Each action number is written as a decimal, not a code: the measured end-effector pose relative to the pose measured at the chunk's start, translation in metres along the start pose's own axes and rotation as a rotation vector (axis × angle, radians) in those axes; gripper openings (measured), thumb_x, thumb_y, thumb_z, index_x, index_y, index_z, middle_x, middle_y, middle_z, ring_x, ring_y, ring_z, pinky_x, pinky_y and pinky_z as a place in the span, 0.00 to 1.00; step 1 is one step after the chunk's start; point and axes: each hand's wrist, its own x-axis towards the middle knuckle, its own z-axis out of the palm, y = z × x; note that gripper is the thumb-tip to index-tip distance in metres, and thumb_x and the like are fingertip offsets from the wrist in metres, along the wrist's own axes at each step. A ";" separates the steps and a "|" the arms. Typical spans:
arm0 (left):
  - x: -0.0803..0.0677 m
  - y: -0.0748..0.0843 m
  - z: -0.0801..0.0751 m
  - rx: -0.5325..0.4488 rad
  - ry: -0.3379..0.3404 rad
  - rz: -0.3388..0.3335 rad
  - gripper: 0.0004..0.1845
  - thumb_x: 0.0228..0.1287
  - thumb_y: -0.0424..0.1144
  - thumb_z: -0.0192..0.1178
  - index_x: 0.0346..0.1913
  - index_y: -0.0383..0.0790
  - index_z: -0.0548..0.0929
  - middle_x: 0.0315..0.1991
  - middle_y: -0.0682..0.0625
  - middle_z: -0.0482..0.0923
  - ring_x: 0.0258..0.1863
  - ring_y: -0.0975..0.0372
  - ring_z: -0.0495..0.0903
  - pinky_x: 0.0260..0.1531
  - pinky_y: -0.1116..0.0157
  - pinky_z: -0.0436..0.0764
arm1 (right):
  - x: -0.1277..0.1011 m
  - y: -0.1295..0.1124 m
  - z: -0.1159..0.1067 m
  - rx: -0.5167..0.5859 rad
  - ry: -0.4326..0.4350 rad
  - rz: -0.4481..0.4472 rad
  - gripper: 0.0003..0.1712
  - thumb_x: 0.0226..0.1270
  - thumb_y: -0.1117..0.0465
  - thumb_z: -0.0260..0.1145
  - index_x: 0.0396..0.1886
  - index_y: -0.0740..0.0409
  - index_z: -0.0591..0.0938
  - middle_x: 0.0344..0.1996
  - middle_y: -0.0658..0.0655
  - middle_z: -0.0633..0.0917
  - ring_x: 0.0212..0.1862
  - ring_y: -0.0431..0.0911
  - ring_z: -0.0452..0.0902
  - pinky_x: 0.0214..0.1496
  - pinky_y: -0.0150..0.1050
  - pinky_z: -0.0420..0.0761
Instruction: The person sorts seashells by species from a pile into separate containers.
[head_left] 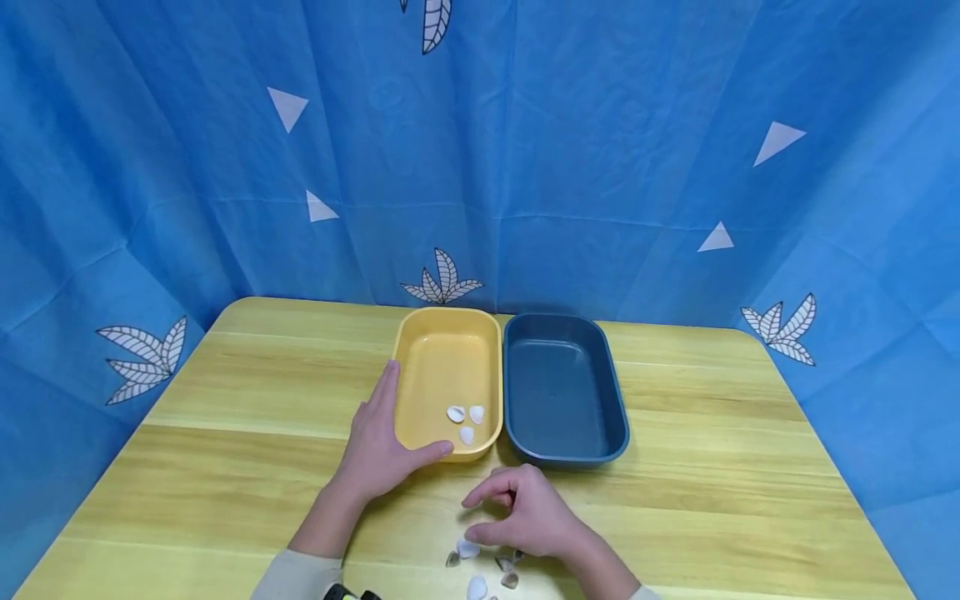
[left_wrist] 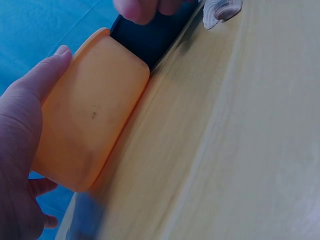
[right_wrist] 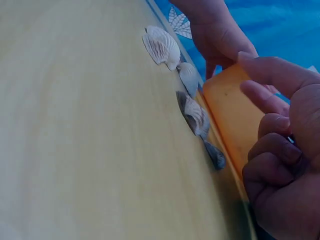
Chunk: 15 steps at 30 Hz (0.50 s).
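Note:
My left hand rests on the near left corner of a yellow tray, its fingers stretched along the left side and thumb laid over the front rim. Inside the tray lie three white seashells. My right hand hovers in front of the trays, thumb and index finger apart with nothing between them, its other fingers bent. Its thumb tip overlaps a white seashell on the table. Around it are another white seashell and several small brownish seashells, partly hidden by the hand.
A dark blue tray with nothing in it stands right beside the yellow one. Both sit on a wood-grain table. Behind and around the table hangs a blue curtain with white triangles and leaf prints.

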 end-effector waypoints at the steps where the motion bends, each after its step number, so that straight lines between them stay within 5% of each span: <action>1: 0.000 0.000 0.000 0.002 0.000 0.002 0.73 0.40 0.72 0.73 0.81 0.47 0.40 0.80 0.51 0.39 0.76 0.45 0.47 0.69 0.39 0.50 | 0.000 0.002 0.001 -0.005 -0.009 0.000 0.13 0.49 0.60 0.83 0.36 0.51 0.91 0.18 0.54 0.67 0.26 0.41 0.64 0.29 0.28 0.64; 6: 0.000 -0.001 0.001 0.010 0.005 0.018 0.74 0.39 0.76 0.70 0.81 0.46 0.40 0.80 0.51 0.39 0.76 0.47 0.47 0.69 0.40 0.50 | 0.001 0.005 0.003 -0.024 -0.043 -0.004 0.13 0.47 0.60 0.84 0.35 0.49 0.91 0.18 0.47 0.67 0.26 0.34 0.62 0.29 0.26 0.63; 15: 0.000 -0.002 0.001 0.007 0.011 0.024 0.73 0.41 0.72 0.73 0.81 0.45 0.40 0.80 0.51 0.39 0.76 0.47 0.47 0.69 0.40 0.49 | 0.001 0.005 0.005 -0.070 -0.090 0.035 0.13 0.46 0.58 0.84 0.33 0.46 0.91 0.17 0.48 0.69 0.25 0.33 0.62 0.28 0.25 0.63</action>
